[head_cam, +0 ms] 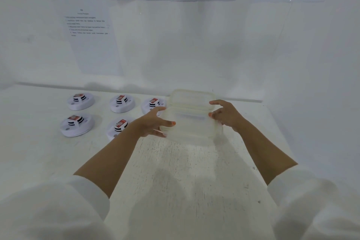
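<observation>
A clear rectangular plastic container (190, 122) with a pale lid sits on the white table (175, 171), a little right of centre. A second clear lid or box (192, 96) lies just behind it. My left hand (153, 123) grips the container's left edge, thumb on top and fingers curled under the rim. My right hand (224, 115) grips its right edge, thumb and forefinger pinching the lid's rim. Both forearms reach out from white sleeves.
Several round white smoke detectors (77, 124) with red labels lie in two rows on the table's left half; the nearest ones (118, 125) sit close to my left wrist. Printed sheets (91, 35) hang on the white back wall. The table's right edge (272, 122) runs near the container.
</observation>
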Tool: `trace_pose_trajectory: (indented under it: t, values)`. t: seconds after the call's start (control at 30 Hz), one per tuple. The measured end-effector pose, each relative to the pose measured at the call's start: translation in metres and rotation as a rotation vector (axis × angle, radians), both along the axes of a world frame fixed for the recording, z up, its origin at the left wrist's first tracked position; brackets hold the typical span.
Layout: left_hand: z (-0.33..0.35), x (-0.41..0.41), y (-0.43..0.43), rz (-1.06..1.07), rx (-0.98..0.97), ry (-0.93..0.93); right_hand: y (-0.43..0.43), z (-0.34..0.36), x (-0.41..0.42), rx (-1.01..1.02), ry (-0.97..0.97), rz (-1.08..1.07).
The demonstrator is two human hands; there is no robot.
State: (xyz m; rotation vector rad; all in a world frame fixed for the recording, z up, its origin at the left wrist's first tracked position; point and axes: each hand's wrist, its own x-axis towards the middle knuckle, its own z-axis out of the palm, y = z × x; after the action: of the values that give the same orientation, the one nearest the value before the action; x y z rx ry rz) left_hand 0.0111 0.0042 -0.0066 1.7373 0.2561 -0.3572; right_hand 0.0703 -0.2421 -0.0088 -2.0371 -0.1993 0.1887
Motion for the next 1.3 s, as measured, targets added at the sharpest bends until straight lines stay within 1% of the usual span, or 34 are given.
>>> trace_pose_trajectory:
  t: [0.1,0.23,0.3,0.37,0.43,0.5,0.63,0.73,0.8,0.87,0.93,1.03,1.3]
  values:
    - [-0.001,0.001,-0.003,0.016,-0.013,-0.010,0.001,-0.003,0.005,0.022,-0.016,-0.045]
    - [-0.001,0.002,-0.006,0.037,0.000,-0.015,0.001,-0.004,0.007,0.004,-0.015,-0.090]
    - [-0.002,0.002,-0.004,0.033,0.038,-0.015,0.000,-0.005,0.006,-0.004,0.016,-0.109]
    - [-0.004,0.004,-0.002,0.045,0.049,-0.013,-0.003,-0.004,0.002,0.014,0.098,-0.116]
    - [-0.002,0.006,-0.001,0.100,0.027,-0.025,-0.005,0.000,-0.003,0.092,0.205,-0.122]
    - [0.000,0.007,0.002,0.160,0.015,-0.067,-0.008,0.007,-0.008,0.174,0.272,-0.119]
    - [0.005,0.002,0.009,0.211,-0.043,-0.182,-0.015,0.015,-0.012,0.299,0.324,-0.122]
    - [0.009,-0.006,0.013,0.228,-0.119,-0.227,-0.019,0.017,-0.018,0.381,0.349,-0.134]
    - [0.013,-0.014,0.018,0.199,-0.162,-0.241,-0.019,0.021,-0.029,0.422,0.338,-0.126]
    - [0.017,-0.024,0.025,0.123,-0.148,-0.244,-0.018,0.026,-0.043,0.436,0.322,-0.098]
    - [0.019,-0.035,0.029,0.056,-0.146,-0.245,-0.019,0.028,-0.055,0.418,0.311,-0.062]
    - [0.018,-0.052,0.035,0.015,-0.138,-0.261,-0.019,0.028,-0.076,0.390,0.282,-0.022]
    - [0.007,-0.086,0.037,-0.114,0.083,-0.266,-0.020,0.008,-0.127,0.315,0.257,-0.087]
